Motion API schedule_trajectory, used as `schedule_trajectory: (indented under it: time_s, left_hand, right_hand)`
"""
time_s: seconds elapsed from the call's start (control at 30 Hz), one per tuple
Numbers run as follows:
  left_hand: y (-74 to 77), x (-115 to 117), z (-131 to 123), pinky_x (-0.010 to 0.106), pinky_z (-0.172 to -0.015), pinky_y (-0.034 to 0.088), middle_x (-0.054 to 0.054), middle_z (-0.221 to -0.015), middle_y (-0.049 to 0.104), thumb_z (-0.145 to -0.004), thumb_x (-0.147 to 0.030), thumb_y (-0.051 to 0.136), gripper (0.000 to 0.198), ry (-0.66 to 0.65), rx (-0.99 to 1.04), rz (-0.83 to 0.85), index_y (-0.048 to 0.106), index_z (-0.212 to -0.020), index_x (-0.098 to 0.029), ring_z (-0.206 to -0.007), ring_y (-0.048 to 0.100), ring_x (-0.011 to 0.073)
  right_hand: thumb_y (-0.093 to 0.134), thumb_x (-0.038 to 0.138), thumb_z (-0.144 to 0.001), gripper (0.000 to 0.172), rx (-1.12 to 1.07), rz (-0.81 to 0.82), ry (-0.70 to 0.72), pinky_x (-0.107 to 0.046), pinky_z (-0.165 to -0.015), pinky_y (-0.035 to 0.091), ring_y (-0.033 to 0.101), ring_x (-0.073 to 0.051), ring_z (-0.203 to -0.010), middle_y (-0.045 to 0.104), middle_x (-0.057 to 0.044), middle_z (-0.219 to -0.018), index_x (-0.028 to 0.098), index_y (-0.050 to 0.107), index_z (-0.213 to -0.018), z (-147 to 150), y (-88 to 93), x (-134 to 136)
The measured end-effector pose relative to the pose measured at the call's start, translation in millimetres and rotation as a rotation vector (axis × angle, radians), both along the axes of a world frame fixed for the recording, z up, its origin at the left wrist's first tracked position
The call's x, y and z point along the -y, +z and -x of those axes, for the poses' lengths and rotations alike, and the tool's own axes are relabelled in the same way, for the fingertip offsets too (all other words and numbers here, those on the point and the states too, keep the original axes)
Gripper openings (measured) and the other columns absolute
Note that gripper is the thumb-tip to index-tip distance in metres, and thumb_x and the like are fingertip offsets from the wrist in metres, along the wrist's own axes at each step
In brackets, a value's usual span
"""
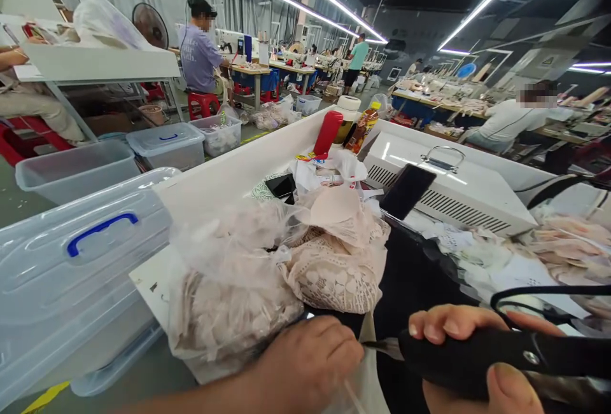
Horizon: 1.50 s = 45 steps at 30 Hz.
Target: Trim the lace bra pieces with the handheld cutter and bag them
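My right hand point(453, 325) is wrapped round a thick black corded handheld tool point(472, 360) with a narrow metal tip pointing left. Close to that tip, my left hand point(315, 357) is closed on a pale beige fabric piece point(373, 379), which runs down towards me over a black work surface point(405, 274). The left fingertips are mostly hidden behind the knuckles. Just beyond the hands lies a pile of beige lace bra cups point(338, 268). A clear plastic bag point(233, 299) full of similar pale pieces sits left of the pile.
A white vented machine point(453, 185) stands at the back right, with a dark phone point(408, 191) leaning on it. Fabric scraps point(506, 268) lie at the right. Lidded plastic bins point(95, 255) stand to the left. Bottles point(363, 128) are at the far corner. Other people work at tables beyond.
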<state>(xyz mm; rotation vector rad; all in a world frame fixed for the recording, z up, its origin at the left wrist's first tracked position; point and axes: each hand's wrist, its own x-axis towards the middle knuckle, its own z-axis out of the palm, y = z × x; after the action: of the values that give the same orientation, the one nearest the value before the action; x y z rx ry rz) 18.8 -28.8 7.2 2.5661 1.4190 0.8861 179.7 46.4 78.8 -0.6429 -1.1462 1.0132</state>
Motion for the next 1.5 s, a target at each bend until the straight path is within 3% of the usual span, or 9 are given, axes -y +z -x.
schedule_trajectory:
  time_s: [0.13,0.23,0.37,0.57,0.9,1.03,1.27,1.5]
  left_hand:
    - [12.8,-12,7,0.029,-0.113,0.043,0.004,-0.135,0.063,-0.102,-0.026,0.060,0.030,-0.072,0.057,0.194,0.050,-0.128,-0.017,-0.130,0.056,0.0182]
    - [13.1,-16,7,0.030,-0.114,0.043,0.005,-0.141,0.061,-0.097,-0.029,0.068,0.045,-0.132,0.092,0.303,0.047,-0.136,-0.020,-0.134,0.054,0.0196]
    - [16.9,-20,9,0.030,-0.113,0.042,0.005,-0.144,0.058,-0.091,-0.032,0.076,0.062,-0.119,0.111,0.378,0.042,-0.143,-0.024,-0.137,0.052,0.0215]
    - [22.4,-23,10,0.028,-0.110,0.043,0.005,-0.131,0.064,-0.087,-0.032,0.080,0.053,-0.120,0.109,0.436,0.052,-0.132,-0.025,-0.131,0.056,0.0214]
    - [20.9,-24,9,0.030,-0.115,0.039,0.005,-0.137,0.061,-0.093,-0.021,0.071,0.049,-0.209,0.110,0.443,0.049,-0.137,-0.022,-0.141,0.045,0.0217]
    - [23.1,-22,9,0.032,-0.117,0.037,0.006,-0.140,0.059,-0.094,-0.025,0.069,0.052,-0.198,0.118,0.461,0.045,-0.141,-0.021,-0.141,0.044,0.0231]
    - [28.0,-19,13,0.025,-0.115,0.035,0.004,-0.138,0.059,-0.093,-0.026,0.071,0.048,-0.175,0.171,0.480,0.047,-0.135,-0.022,-0.135,0.048,0.0190]
    - [27.7,-17,14,0.029,-0.111,0.040,0.003,-0.139,0.058,-0.094,-0.030,0.069,0.051,-0.128,0.131,0.526,0.044,-0.138,-0.025,-0.133,0.050,0.0203]
  right_hand:
    - [0.092,0.039,-0.068,0.051,-0.044,0.043,0.034,-0.035,-0.053,0.056,0.050,-0.021,-0.060,0.062,0.004,-0.071,0.032,0.058,-0.105,-6,-0.9,-1]
    - [0.092,0.039,-0.067,0.049,-0.080,0.059,0.042,-0.034,-0.051,0.056,0.049,-0.021,-0.057,0.061,0.005,-0.069,0.033,0.060,-0.104,-7,1.6,-1]
    - [0.092,0.040,-0.069,0.048,-0.076,0.060,0.076,-0.035,-0.051,0.055,0.049,-0.021,-0.058,0.060,0.005,-0.070,0.035,0.061,-0.105,-9,2.5,1]
    - [0.085,0.036,-0.079,0.044,-0.046,0.036,0.133,-0.037,-0.059,0.054,0.052,-0.020,-0.065,0.060,0.003,-0.078,0.036,0.059,-0.114,-18,-7.4,3]
    - [0.085,0.047,-0.072,0.044,0.067,0.033,0.091,-0.042,-0.054,0.055,0.062,-0.024,-0.065,0.057,0.001,-0.077,0.031,0.061,-0.105,-13,-3.7,-2]
    - [0.084,0.046,-0.074,0.042,0.054,0.022,0.081,-0.041,-0.053,0.055,0.060,-0.022,-0.061,0.056,0.001,-0.075,0.031,0.061,-0.105,-15,-4.1,-2]
    - [0.089,0.041,-0.072,0.047,-0.031,0.030,0.068,-0.034,-0.051,0.055,0.049,-0.021,-0.059,0.058,0.004,-0.070,0.034,0.059,-0.107,-14,-4.4,2]
    - [0.088,0.040,-0.071,0.049,-0.077,0.039,0.108,-0.037,-0.049,0.052,0.049,-0.021,-0.058,0.060,0.004,-0.072,0.036,0.060,-0.110,-12,-2.8,3]
